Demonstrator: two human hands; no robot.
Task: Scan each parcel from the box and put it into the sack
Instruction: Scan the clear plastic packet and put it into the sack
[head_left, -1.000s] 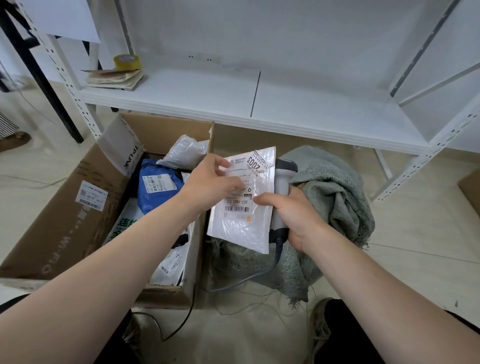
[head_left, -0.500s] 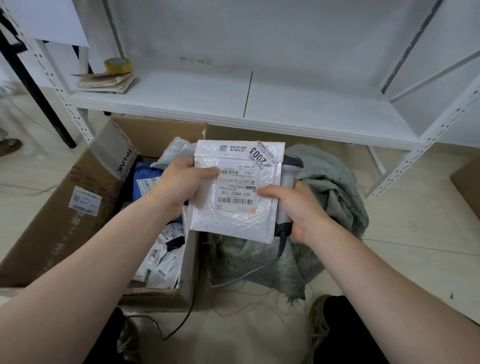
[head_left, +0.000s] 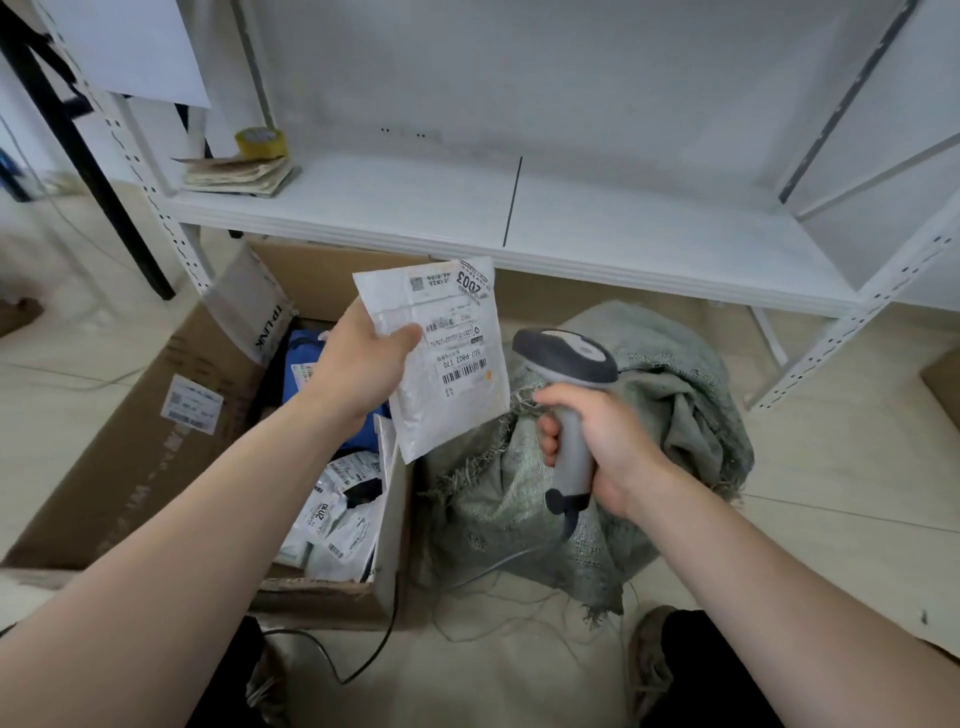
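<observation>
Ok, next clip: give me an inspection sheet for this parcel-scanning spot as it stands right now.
Surface: tiled floor; box and sack stand on it side by side.
Job's things: white parcel held up, label towards the camera; scanner beside it, apart; open cardboard box holds a blue parcel and white parcels; green woven sack slumped, mouth not clearly visible.
Clutter: tape roll and paper stack on the white shelf.
Hands: left hand grips the parcel's edge; right hand grips the scanner's handle.
Cables: grey scanner cable trails over the sack; black cable loops on the floor by the box.
Surroundings: white metal racking; more cardboard at the right edge.
</observation>
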